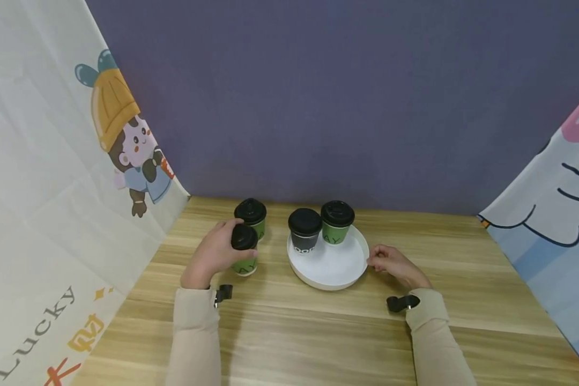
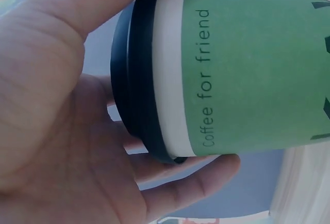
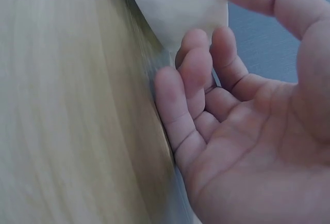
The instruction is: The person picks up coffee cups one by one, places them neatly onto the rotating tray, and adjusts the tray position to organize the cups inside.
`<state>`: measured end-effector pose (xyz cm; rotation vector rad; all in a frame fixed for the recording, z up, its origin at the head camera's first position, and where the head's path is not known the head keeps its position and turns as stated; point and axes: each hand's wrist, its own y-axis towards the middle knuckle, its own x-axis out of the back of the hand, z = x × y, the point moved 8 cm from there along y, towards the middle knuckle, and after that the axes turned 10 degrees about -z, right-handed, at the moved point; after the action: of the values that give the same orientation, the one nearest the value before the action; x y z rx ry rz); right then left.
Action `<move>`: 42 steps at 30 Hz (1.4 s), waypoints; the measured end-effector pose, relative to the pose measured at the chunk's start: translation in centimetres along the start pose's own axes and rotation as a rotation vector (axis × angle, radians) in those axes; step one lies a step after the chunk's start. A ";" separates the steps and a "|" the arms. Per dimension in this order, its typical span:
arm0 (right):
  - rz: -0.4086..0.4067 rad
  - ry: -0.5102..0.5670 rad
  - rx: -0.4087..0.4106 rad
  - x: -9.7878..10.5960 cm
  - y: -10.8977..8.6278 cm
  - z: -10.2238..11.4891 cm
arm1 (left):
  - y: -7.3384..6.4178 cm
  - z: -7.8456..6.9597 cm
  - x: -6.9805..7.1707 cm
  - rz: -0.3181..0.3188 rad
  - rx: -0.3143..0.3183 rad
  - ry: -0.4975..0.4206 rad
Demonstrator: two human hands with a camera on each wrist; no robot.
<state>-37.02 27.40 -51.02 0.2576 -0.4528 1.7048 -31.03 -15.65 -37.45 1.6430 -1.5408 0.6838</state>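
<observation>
My left hand [image 1: 213, 253] grips a green paper coffee cup [image 2: 247, 69] round its black lid [image 2: 136, 74], thumb on one side and fingers on the other. The cup is upright; whether its base touches the table I cannot tell. Close behind it stands another green cup [image 1: 258, 228] with a black lid. A white round tray [image 1: 335, 268] with a low rim lies to the right, bearing a dark grey lidded cup [image 1: 304, 230] and a green lidded cup [image 1: 335, 228]. My right hand [image 1: 391, 262] holds the tray's right rim, thumb at the edge and fingers curled against the outer wall.
The wooden table [image 1: 318, 338] ends at a dark blue backdrop [image 1: 338, 107]. A white printed cloth [image 1: 43, 187] hangs along the left side, and another printed cloth [image 1: 550, 230] on the right.
</observation>
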 end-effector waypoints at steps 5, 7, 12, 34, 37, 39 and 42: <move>-0.005 -0.021 0.004 0.1 0.0 -0.2 | -0.1 -1.3 -0.1 -0.015 -0.021 -0.020; -0.002 -0.012 0.004 0.1 0.0 -0.2 | -0.1 -1.6 -0.1 -0.027 -0.027 -0.025; 0.021 0.016 0.014 0.0 -0.1 0.0 | 0.2 -2.1 -0.4 -0.058 -0.042 -0.039; -0.055 0.069 -0.029 -0.5 0.7 0.1 | 0.9 -5.2 -1.9 -0.165 -0.156 -0.102; -0.060 0.064 -0.031 -0.5 0.6 0.1 | 0.9 -5.7 -2.2 -0.172 -0.181 -0.106; -0.059 0.054 -0.027 -0.5 0.6 0.1 | 0.9 -5.9 -2.5 -0.175 -0.189 -0.108; -0.059 0.059 -0.032 -0.5 0.7 0.0 | 0.9 -6.1 -2.8 -0.179 -0.206 -0.110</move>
<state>-37.58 26.89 -51.29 0.1952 -0.4252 1.6418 -31.56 -9.00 -36.12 1.6589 -1.4650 0.3324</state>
